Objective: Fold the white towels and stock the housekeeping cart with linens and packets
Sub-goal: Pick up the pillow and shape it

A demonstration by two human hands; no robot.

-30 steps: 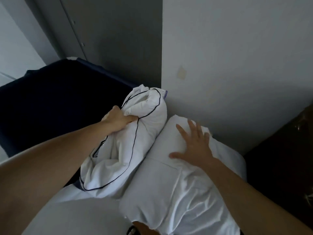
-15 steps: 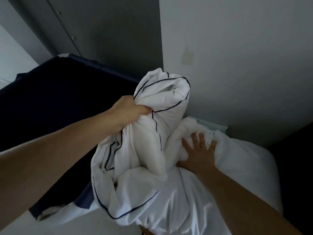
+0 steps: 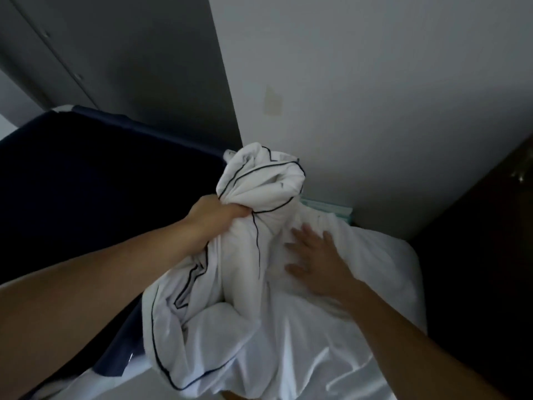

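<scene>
Sorting seems to be the step in hand. The left hand [image 3: 215,210] is clenched round the bunched neck of a white piped linen [image 3: 268,186], held up at the middle of the frame. The right hand [image 3: 314,264] lies flat with its fingers spread on the white pile [image 3: 383,269] at lower right and grasps nothing. The piped piece hangs down against that pile, touching it. Next, I reckon, it must be drawn free and shaken out for folding while the pile is pinned down. Room is tight: the pale wall [image 3: 375,96] stands just behind, dark furniture [image 3: 490,241] crowds the right edge, and a thin teal thing [image 3: 328,205] lies between pile and wall. Open room lies to the left, over the navy fabric bin [image 3: 101,197].
</scene>
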